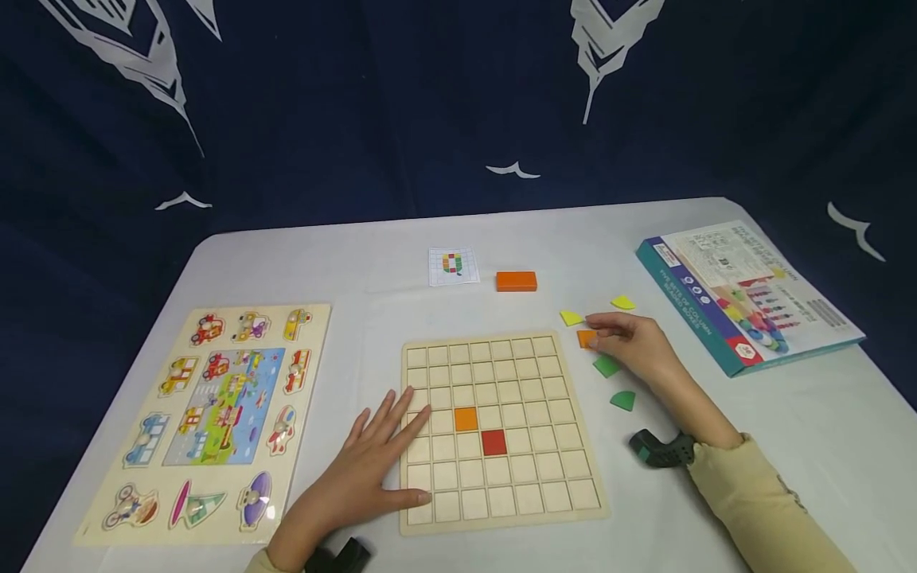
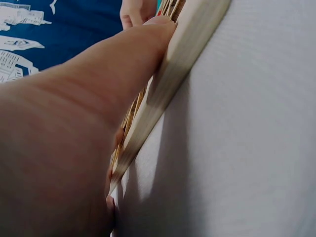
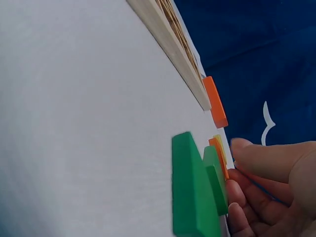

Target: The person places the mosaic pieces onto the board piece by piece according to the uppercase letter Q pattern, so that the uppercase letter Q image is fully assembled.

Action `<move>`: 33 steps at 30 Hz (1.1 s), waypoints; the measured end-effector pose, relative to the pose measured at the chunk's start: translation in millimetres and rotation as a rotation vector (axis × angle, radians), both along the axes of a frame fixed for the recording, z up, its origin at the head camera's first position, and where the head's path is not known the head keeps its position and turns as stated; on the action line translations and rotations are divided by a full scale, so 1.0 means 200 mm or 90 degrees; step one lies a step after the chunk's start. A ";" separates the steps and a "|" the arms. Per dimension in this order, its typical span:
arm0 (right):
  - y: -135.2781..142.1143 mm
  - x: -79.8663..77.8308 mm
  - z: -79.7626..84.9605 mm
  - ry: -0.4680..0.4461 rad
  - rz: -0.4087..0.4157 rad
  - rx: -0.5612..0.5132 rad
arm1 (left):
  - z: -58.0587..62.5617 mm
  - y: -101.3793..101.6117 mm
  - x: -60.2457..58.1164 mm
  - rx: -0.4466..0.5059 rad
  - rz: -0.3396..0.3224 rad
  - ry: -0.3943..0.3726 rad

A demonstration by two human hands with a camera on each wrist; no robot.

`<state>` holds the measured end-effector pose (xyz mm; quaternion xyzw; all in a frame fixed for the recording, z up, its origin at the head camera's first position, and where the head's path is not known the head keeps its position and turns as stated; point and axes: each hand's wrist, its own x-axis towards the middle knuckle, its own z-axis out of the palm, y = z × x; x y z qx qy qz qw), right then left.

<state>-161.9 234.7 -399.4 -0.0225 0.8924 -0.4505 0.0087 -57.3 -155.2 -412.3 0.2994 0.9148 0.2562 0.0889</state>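
Observation:
My left hand (image 1: pixel 361 469) rests with spread fingers on the left edge of a wooden grid board (image 1: pixel 509 517). Its thumb (image 2: pixel 148 42) presses on the board's rim in the left wrist view. On the board sit an orange square (image 1: pixel 466 419) and a red square (image 1: pixel 494 442). My right hand (image 1: pixel 637 342) hovers low beyond the board's right side, thumb and forefinger apart, by a small orange block (image 1: pixel 585 339) that it partly hides. Whether they touch is unclear. Around it lie two yellow quarter-round pieces (image 1: pixel 571 317) and two green ones (image 1: pixel 622 400).
Behind the board are a small pattern card (image 1: pixel 454 267) and an orange rectangular block (image 1: pixel 516 281). A wooden vehicle puzzle (image 1: pixel 308 398) lies on the left. A teal-edged box (image 1: pixel 752 294) lies at the far right. Dark blue cloth (image 1: pixel 401 119) hangs behind the table.

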 end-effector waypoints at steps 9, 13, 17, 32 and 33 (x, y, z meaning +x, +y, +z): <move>-0.02 0.01 -0.02 0.075 -0.002 0.085 | 0.00 0.00 0.00 0.005 0.001 -0.002; -0.03 0.01 -0.03 0.100 -0.005 0.093 | 0.01 0.00 0.00 0.003 -0.001 -0.001; -0.03 0.01 -0.04 0.119 -0.008 0.108 | 0.01 0.00 0.00 -0.001 -0.003 0.001; -0.04 0.00 -0.06 0.198 0.009 0.122 | 0.01 0.00 0.00 0.000 0.002 -0.002; -0.04 0.00 -0.06 0.199 0.008 0.119 | 0.01 0.00 0.00 0.001 0.002 -0.002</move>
